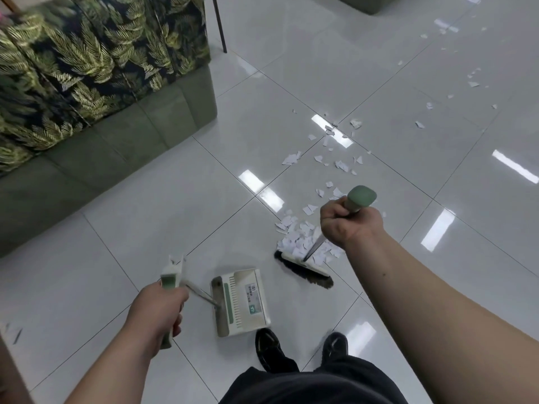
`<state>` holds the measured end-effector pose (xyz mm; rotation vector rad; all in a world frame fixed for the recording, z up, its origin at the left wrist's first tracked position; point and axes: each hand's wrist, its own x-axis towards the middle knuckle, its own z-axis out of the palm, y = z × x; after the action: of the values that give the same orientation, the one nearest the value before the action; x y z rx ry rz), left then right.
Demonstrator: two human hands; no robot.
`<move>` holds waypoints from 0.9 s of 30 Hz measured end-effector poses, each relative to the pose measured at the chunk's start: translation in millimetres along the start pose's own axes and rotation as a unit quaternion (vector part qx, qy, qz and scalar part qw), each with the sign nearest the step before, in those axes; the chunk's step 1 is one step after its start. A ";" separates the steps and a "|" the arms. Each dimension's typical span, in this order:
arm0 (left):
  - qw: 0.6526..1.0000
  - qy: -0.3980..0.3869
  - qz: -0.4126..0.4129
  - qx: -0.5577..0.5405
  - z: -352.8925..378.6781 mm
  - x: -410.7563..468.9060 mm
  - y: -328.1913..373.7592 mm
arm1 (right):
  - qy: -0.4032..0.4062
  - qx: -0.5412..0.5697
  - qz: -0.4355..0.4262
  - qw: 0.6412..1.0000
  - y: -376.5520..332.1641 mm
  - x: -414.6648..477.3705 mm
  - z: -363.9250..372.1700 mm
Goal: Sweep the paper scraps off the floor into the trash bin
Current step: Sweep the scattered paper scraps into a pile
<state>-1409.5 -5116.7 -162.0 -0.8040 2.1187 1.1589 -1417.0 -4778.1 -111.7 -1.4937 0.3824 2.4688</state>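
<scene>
White torn paper scraps lie heaped on the glossy grey tiled floor, touching the far side of the black-bristled broom head. Looser bits trail away towards the top right. In the head view, my right hand is wrapped round the green-capped broom handle. My left hand grips the handle of the cream plastic dustpan, which sits just left of the broom. No trash bin shows. My worry is that the pan is not lined up behind the pile, so a pull towards me would likely send scraps past it, and a fast stroke could scatter the light paper.
</scene>
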 end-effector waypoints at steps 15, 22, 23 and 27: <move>1.000 0.016 -0.002 0.014 38.9 0.6 45.9 | -0.101 0.058 -0.061 0.991 -91.1 41.6 64.1; 0.998 0.060 -0.018 0.011 94.3 -10.4 90.2 | -0.109 0.008 -0.053 0.993 -189.0 93.8 104.0; 0.998 0.065 -0.020 0.012 103.5 -13.4 96.1 | -0.106 -0.034 -0.049 0.993 -202.3 99.9 109.2; 0.996 0.084 -0.024 0.024 154.3 -25.3 127.8 | -0.069 -0.296 -0.008 0.953 -247.4 101.2 134.2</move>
<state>-1455.7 -4920.7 -147.0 -0.9558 2.2412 1.0439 -1493.3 -4494.3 -167.1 -1.4764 -0.4388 2.7954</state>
